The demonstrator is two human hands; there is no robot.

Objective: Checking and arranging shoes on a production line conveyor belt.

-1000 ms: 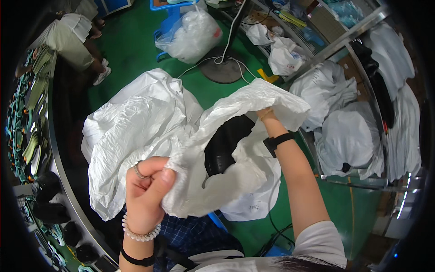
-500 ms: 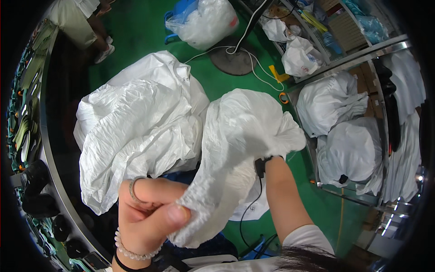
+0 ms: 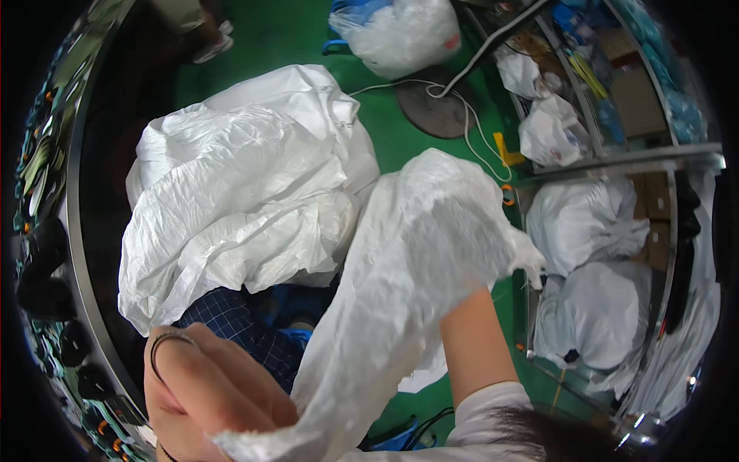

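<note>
A crumpled white plastic sack [image 3: 431, 223] stretches between my two arms. My left hand [image 3: 212, 385], wearing a ring, is closed on the sack's near edge at the lower left. My right forearm [image 3: 477, 350] runs up into or beneath the sack; the white material hides that hand and its fingers. To the left, a bulky, loosely wrinkled white sack [image 3: 246, 192] stands beside the one I hold. Dark blue checked cloth [image 3: 239, 319] shows below it, near my left hand.
Metal shelving [image 3: 631, 162] at the right holds stuffed white bags [image 3: 604, 308] and cardboard boxes. A round dark base [image 3: 431, 108] and a white cable lie on the green floor. A clear bag [image 3: 404, 38] sits on something blue. A metal-edged rack [image 3: 73, 231] curves along the left.
My left hand has drawn the sack's edge down and left, stretching the material. The dark band and clip at my right wrist are now covered. The view has shifted, moving the shelving lower right.
</note>
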